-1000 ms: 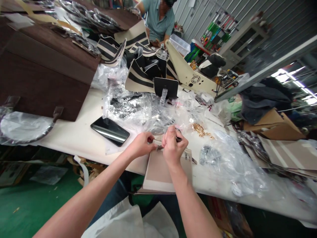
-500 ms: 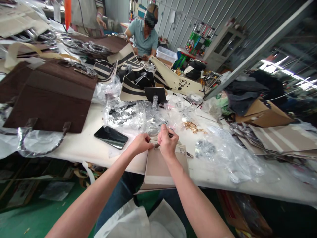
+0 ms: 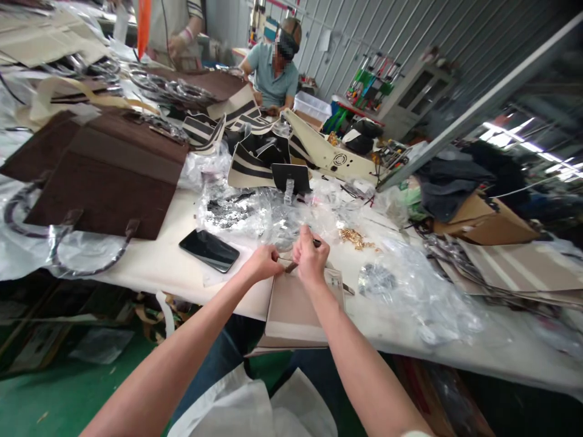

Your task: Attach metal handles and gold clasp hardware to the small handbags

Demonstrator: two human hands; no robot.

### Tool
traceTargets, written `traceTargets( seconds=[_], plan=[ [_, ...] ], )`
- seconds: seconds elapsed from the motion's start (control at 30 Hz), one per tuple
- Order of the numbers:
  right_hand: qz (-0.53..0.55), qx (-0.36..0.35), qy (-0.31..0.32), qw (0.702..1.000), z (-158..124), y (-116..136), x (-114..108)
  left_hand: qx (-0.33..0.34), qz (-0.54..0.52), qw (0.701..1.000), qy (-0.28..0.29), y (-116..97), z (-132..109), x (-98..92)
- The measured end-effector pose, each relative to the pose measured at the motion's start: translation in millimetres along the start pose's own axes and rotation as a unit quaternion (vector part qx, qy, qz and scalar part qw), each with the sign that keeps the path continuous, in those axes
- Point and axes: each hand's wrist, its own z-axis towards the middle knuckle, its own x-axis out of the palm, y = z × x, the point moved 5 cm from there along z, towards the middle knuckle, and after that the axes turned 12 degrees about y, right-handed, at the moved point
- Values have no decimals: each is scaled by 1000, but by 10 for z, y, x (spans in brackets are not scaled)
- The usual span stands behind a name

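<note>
A beige bag piece [image 3: 296,309] lies at the table's front edge, partly overhanging it above my lap. My left hand [image 3: 266,262] is closed at its far left corner, thumb and fingers pinching the edge. In my right fist [image 3: 312,255] is a slim hand tool [image 3: 291,267] with a dark end above the fist and a flat, brownish tip pointing at that corner, close to my left fingertips. I cannot tell the tool's exact kind. Another narrow dark strip [image 3: 348,289] sticks out at the piece's right side.
A black phone [image 3: 209,250] lies to the left, beside dark brown bags [image 3: 104,188]. Plastic bags of silvery parts [image 3: 232,209], gold-coloured hardware [image 3: 355,238] and clear plastic [image 3: 423,291] surround the work. A co-worker [image 3: 273,73] sits across the table; another person stands farther left.
The view has shifted slightly, so the surroundings sit a little farther right. The tool's tip shows more plainly beside my left fingers. Both hands keep nearly the same grip.
</note>
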Motion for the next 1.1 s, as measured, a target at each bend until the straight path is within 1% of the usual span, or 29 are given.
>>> traceTargets(
  seconds=[0.07, 0.1, 0.17, 0.23, 0.33, 0.43, 0.57, 0.7, 0.77, 0.87, 0.93, 1.0, 1.1],
  plan=[
    [93, 2, -30, 995, 56, 44, -99, 1, -8, 1000, -2, 2, -7, 6],
    [122, 2, -40, 992, 71, 68, -144, 1, -13, 1000, -3, 9, -9, 11],
    [143, 14, -41, 989, 79, 94, -200, 1, -20, 1000, -6, 27, -8, 19],
    [150, 44, -23, 988, 73, 63, -194, 1, -26, 1000, -7, 43, -2, 22],
    [160, 91, -4, 983, 73, -54, -126, 0, -35, 999, -9, 60, 9, 20],
    [161, 119, -21, 979, 125, -168, -87, 0, -44, 999, -11, 77, 11, 21],
    [143, 167, -32, 975, 263, -285, -73, 5, -58, 998, -6, 91, -5, 35],
    [132, 260, -52, 955, 385, -445, -61, 17, -81, 997, 2, 92, -16, 55],
    [124, 291, -61, 947, 435, -525, -41, 16, -105, 994, 10, 105, -7, 66],
    [112, 303, -76, 943, 495, -612, -1, 18, -121, 992, 17, 129, 7, 64],
    [105, 307, -87, 942, 517, -635, 31, 31, -127, 991, 24, 138, 7, 51],
    [103, 308, -95, 941, 530, -612, 65, 39, -136, 989, 38, 148, 3, 38],
    [112, 294, -92, 945, 529, -485, 93, 37, -139, 988, 48, 157, -9, 10]
  ],
)
